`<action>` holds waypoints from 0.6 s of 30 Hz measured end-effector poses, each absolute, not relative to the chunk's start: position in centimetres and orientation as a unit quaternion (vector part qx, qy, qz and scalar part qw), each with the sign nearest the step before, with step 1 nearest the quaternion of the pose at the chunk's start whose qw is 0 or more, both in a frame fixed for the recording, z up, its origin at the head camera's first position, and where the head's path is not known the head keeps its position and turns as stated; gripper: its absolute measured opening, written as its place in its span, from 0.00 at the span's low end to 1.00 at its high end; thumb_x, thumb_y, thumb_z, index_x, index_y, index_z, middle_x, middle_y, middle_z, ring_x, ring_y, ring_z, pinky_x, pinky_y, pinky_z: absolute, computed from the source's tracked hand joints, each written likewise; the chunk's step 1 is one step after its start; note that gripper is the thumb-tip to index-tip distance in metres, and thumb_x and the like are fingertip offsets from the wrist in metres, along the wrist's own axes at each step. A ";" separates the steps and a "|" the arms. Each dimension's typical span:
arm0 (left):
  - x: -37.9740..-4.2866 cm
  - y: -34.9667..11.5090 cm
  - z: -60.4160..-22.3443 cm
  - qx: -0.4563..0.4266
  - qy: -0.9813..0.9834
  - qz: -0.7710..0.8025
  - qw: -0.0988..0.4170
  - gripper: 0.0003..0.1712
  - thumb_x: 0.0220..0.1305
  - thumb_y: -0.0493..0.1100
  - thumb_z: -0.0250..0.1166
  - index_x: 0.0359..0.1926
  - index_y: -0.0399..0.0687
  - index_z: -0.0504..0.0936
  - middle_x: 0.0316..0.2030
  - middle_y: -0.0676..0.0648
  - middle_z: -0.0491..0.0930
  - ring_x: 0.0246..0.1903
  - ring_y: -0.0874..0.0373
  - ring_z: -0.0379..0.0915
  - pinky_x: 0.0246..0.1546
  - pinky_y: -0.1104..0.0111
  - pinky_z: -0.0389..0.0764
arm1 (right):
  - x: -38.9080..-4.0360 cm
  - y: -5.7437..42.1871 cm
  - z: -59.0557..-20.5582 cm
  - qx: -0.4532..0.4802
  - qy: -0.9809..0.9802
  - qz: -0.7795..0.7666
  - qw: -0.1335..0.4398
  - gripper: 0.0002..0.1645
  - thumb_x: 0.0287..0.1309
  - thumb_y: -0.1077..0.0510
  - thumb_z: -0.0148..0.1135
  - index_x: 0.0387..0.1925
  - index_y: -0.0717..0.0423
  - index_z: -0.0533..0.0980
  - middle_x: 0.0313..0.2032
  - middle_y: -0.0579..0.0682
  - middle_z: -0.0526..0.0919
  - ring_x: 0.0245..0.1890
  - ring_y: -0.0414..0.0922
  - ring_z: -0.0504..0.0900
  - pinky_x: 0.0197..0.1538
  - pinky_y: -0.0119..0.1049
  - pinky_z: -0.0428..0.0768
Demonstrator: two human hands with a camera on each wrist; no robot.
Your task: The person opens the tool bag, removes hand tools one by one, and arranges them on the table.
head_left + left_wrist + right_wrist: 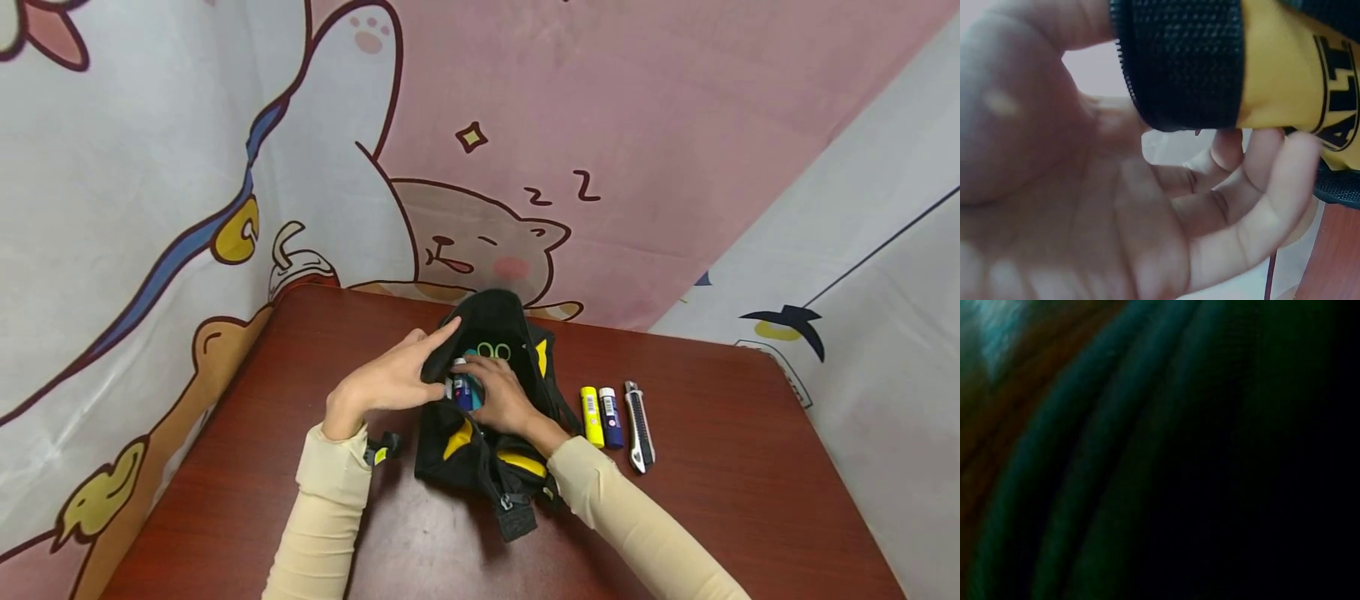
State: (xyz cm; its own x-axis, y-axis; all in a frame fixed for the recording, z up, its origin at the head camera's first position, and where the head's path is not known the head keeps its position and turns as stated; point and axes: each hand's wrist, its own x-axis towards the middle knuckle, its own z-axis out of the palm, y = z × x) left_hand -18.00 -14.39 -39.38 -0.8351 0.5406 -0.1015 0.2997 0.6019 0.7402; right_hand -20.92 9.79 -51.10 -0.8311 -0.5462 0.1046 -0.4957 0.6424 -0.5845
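A black and yellow tool bag (450, 454) lies on the table with its mouth open. My left hand (393, 375) grips the left edge of its mouth; in the left wrist view the thumb and fingers lie on either side of the zippered edge (1179, 69). Inside the bag, my right hand (501, 398) holds a blue glue stick (463, 393) with a white cap, fingertips near the cap. Something teal (477, 390) shows beside it. Behind the fingers are light green scissor handles (493, 352). The right wrist view is dark and blurred, showing only fabric folds (1085, 456).
Right of the bag, a yellow glue stick (592, 417), another blue glue stick (611, 418) and a utility knife (639, 427) lie side by side on the brown table (720, 467). A strap with a buckle (384, 448) sticks out at the left. A printed cloth (645, 100) hangs behind.
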 end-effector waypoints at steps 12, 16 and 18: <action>-17.3 -14.6 -38.9 0.198 0.850 0.423 0.244 0.68 0.67 0.35 0.74 0.93 0.66 0.38 0.80 0.29 0.61 0.23 0.45 0.87 0.33 0.58 0.90 | -20.8 9.8 -51.0 -0.272 0.908 -0.314 0.052 0.45 0.51 0.59 0.90 0.70 0.55 0.81 0.78 0.66 0.71 0.74 0.67 0.68 0.75 0.71 0.67; -17.3 -15.0 -38.7 0.221 0.840 0.430 0.246 0.72 0.62 0.29 0.74 0.93 0.62 0.37 0.81 0.28 0.59 0.23 0.44 0.87 0.34 0.53 0.90 | -20.8 9.9 -50.9 -0.270 0.910 -0.311 0.057 0.45 0.52 0.56 0.90 0.71 0.54 0.81 0.78 0.65 0.71 0.76 0.67 0.67 0.76 0.70 0.67; -17.3 -15.2 -38.7 0.226 0.840 0.427 0.246 0.72 0.61 0.28 0.74 0.93 0.61 0.37 0.80 0.27 0.59 0.24 0.44 0.87 0.35 0.49 0.90 | -20.8 9.9 -50.9 -0.271 0.909 -0.310 0.057 0.46 0.52 0.55 0.90 0.72 0.53 0.80 0.78 0.65 0.71 0.76 0.68 0.67 0.76 0.70 0.67</action>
